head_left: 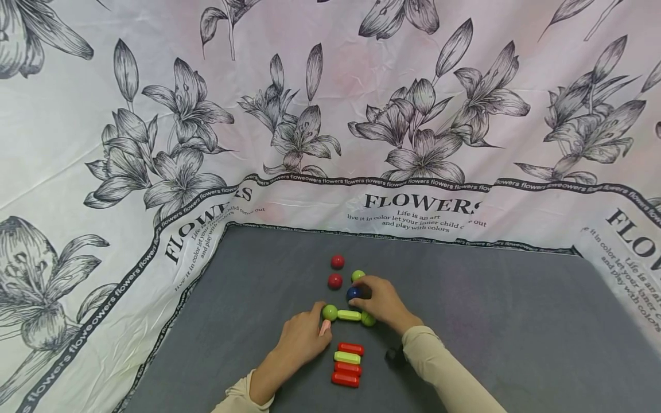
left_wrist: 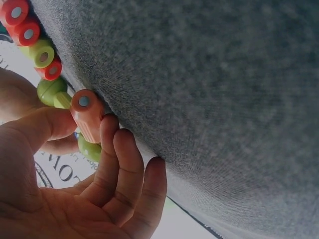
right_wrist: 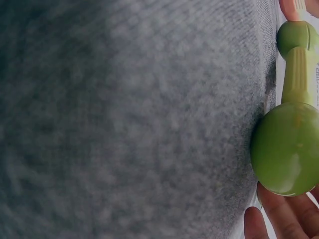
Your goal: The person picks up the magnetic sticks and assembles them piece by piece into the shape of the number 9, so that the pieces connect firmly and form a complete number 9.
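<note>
My left hand (head_left: 304,335) pinches an orange-pink magnetic rod (left_wrist: 85,117) between thumb and fingers, its metal end showing in the left wrist view. Right beside that rod is a green ball (head_left: 329,312), in line with a yellow-green rod (head_left: 349,315) and a second green ball (head_left: 368,319). Over the far side of this line, my right hand (head_left: 382,301) holds a dark blue ball (head_left: 353,293) between thumb and index finger. In the right wrist view its other fingertips show behind the nearer green ball (right_wrist: 286,149); the blue ball is hidden there.
Two red balls (head_left: 335,281) and another green ball (head_left: 358,276) lie farther back on the grey table (head_left: 496,321). Nearer is a stack-like row of red rods (head_left: 347,379) with one yellow-green rod (head_left: 347,358). A flower-printed cloth (head_left: 310,203) borders the table's back and sides.
</note>
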{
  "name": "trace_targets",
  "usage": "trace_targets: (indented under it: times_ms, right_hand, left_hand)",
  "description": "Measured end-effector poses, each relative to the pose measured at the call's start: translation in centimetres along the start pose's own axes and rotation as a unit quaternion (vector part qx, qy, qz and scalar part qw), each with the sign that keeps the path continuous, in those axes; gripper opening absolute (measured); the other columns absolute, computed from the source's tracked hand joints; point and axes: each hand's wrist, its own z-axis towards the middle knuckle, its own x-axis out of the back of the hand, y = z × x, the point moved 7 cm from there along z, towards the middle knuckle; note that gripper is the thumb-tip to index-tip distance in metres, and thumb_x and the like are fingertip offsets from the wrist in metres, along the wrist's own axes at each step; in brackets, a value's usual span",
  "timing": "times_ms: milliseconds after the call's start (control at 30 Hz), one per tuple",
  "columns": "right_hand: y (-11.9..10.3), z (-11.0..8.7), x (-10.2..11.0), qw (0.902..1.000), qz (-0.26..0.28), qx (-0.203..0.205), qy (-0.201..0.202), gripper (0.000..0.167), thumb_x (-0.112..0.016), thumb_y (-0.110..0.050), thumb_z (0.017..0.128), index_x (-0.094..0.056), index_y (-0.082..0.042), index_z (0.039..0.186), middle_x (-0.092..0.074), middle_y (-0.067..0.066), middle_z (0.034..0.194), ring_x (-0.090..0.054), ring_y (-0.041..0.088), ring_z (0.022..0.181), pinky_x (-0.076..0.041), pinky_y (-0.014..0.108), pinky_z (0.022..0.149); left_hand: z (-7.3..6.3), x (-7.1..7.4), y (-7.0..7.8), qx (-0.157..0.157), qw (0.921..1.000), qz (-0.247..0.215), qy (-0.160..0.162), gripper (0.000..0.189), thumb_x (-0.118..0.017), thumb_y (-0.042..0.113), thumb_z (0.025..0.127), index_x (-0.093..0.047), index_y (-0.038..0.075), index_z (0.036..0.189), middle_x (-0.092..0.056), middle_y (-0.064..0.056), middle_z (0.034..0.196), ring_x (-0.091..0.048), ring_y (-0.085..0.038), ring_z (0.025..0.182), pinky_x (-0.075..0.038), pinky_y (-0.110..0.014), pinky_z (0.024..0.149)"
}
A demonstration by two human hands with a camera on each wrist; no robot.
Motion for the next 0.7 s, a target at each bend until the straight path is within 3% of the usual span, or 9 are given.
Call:
trace_targets:
  times_ms: [433,700]
  right_hand:
    - [-0.1,-0.02,-0.13,0.9999,0.0,-0.011,-0.003,0.032,-0.085,-0.02,0.08,-0.072,-0.015,0.109,-0.072,0.001,0.099,-0.063,0.011,0.087,-0.052,0.035,0.078]
    - [-0.22,-0.19,-0.07,0.9998,0.002,-0.022,0.001,0.03,-0.084,-0.02,0.081,-0.071,-0.014,0.108,-0.072,0.003,0.1,-0.065,0.013,0.089,-0.055,0.038,0.08]
  left_hand:
    - [0.01,-0.03,-0.09,0.002,1.0,-0.008,0.003,0.056,-0.068,0.023,0.081,-0.057,0.004,0.133,-0.068,-0.008,0.08,-0.06,-0.018,0.066,-0.048,-0.04,0.057]
    - [0.24,-0.01,-0.32,0.007,0.9998,-0.017,0.002,0.057,-0.069,0.024,0.08,-0.057,0.004,0.132,-0.071,-0.012,0.086,-0.065,-0.024,0.07,-0.05,-0.043,0.058]
